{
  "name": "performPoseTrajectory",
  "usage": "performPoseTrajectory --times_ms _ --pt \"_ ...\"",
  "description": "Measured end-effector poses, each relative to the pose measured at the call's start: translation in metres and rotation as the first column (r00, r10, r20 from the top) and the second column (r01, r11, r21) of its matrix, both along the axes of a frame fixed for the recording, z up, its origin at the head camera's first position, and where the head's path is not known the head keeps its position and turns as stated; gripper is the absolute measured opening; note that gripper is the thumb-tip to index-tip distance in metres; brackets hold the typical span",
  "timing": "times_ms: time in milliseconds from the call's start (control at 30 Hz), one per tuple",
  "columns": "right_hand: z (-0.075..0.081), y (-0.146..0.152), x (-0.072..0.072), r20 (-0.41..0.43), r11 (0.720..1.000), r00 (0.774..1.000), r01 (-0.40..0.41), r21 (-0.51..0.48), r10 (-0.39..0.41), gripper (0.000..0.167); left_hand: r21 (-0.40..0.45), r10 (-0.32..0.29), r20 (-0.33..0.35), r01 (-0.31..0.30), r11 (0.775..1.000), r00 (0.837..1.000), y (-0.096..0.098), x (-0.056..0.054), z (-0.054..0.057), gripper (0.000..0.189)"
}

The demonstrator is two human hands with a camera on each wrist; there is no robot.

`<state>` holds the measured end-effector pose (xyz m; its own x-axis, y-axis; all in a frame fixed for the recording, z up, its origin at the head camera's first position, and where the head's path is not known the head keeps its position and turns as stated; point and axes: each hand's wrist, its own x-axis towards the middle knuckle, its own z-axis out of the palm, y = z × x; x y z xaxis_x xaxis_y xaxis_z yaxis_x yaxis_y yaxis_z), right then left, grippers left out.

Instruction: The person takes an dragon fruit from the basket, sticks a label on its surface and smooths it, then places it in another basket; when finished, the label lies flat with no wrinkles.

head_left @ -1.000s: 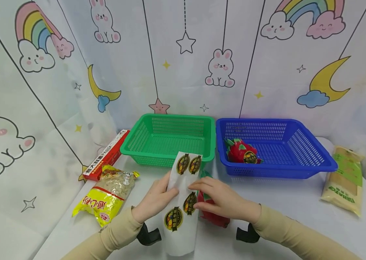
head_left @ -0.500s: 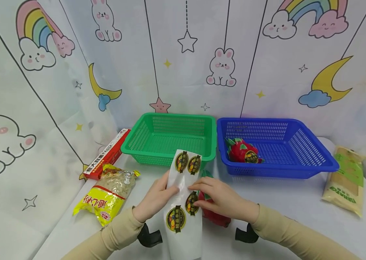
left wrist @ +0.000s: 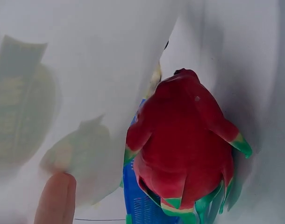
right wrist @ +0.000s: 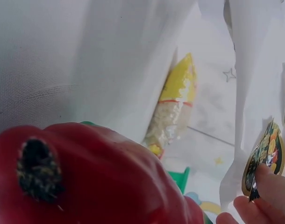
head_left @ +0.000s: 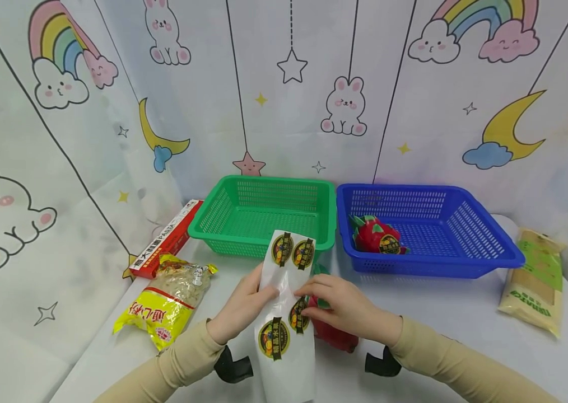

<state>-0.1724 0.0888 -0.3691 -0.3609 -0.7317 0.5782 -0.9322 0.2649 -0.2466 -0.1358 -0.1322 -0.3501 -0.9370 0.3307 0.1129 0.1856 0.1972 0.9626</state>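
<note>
My left hand (head_left: 243, 307) grips a white sheet of stickers (head_left: 286, 372) along its left side, thumb lying on the front. With my right hand (head_left: 348, 309) I pinch the right edge of a round black-and-gold fruit sticker (head_left: 296, 318) on that sheet. Up close in the right wrist view, thumb and fingers hold the sticker (right wrist: 275, 148) at its edge, and part of it bends away from the paper. A red dragon fruit (head_left: 336, 337) lies on the table, partly hidden by the right hand; it fills much of the left wrist view as a dragon fruit (left wrist: 184, 140) with green-tipped scales.
Behind the hands stand a green basket (head_left: 213, 238) and a blue basket (head_left: 415, 264). The blue one contains another dragon fruit (head_left: 368, 232) bearing a sticker. On the left lie a yellow pasta bag (head_left: 163, 308) and a red pasta box (head_left: 170, 240); on the right, a tan-and-green packet (head_left: 536, 280).
The sticker sheet has tilted slightly, its lower end swinging right and nearer me. Both hands stay almost in place, the right one still at the same sticker.
</note>
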Motion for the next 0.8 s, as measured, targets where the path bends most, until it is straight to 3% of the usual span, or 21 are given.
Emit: performPoseTrajectory --times_ms 367,600,800 --pt "-0.0004 0.0027 0.0008 0.009 0.999 1.000 -0.020 -0.034 0.020 0.020 0.013 0.054 0.038 -0.055 0.998 0.998 -0.0035 0.0009 0.0005 0.048" --pt "-0.0003 0.0045 0.0020 0.005 0.998 1.000 -0.024 -0.049 0.024 0.019 0.050 0.084 0.109 -0.089 0.995 0.990 -0.0075 -0.0018 -0.0021 0.049" --pt "-0.0012 0.0055 0.0019 -0.012 0.998 1.000 -0.027 -0.049 0.027 0.020 0.060 0.099 0.117 -0.107 0.992 0.988 -0.0097 -0.0028 -0.0037 0.050"
